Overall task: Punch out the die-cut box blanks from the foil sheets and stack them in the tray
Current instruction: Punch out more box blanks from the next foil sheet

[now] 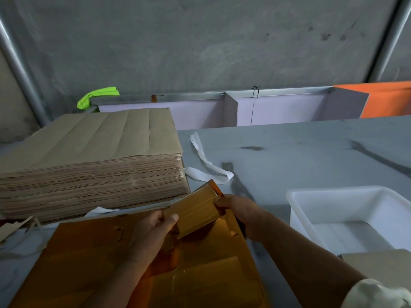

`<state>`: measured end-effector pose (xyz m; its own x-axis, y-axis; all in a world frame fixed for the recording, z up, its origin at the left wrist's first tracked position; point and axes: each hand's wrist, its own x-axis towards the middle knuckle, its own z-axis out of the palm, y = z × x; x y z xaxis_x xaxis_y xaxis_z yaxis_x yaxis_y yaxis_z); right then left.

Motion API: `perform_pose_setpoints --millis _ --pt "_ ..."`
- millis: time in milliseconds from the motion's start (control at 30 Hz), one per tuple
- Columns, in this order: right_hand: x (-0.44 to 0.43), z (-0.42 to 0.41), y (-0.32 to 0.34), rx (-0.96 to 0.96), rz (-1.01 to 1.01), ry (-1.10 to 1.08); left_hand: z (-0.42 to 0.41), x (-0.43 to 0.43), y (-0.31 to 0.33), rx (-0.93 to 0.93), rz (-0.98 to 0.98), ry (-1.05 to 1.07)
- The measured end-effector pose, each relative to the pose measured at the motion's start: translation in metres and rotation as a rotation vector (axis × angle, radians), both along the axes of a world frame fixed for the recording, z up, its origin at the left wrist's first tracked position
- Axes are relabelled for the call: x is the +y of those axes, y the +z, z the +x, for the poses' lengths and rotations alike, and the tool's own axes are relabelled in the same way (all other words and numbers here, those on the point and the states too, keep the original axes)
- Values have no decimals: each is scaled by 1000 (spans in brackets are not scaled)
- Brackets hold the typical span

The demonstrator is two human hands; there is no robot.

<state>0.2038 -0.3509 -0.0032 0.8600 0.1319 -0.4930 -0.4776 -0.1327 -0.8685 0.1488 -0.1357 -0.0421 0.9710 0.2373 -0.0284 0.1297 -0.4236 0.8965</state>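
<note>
The box blank [195, 211] is held just over the foil sheet [89, 263], left hand [153, 232] and right hand [239, 213] each pinching one end of its long axis; the tray [298, 214] lies rightward, nearer the right hand.

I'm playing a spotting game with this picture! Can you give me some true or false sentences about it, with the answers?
1. Both the left hand and the right hand hold the gold blank. True.
2. The white tray sits on the person's left. False: it is on the right.
3. A thick stack of brown sheets lies left of the hands. True.
4. The gold blank lies in the white tray. False: it is held over the foil sheet.
</note>
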Motion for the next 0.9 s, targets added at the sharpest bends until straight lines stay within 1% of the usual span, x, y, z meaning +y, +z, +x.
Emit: perform_pose_setpoints --millis 167,333,467,567,667,800,900 --pt "1 -2 -2 21 -16 -7 0 2 -1 -6 42 38" --pt "2 -4 -3 44 -47 -51 0 3 1 -36 -46 94" --pt "5 -4 0 5 -92 -24 -3 4 5 -65 -137 119" --pt "7 -4 -2 -102 -180 48 -3 5 5 -72 -129 117" --pt "6 -4 -9 -181 -178 4 -5 6 6 -75 -161 113" --pt "5 -2 -10 -164 -177 -15 -5 8 5 -95 -181 131" --pt "5 0 -11 -167 -230 7 -3 9 7 -110 -234 151"
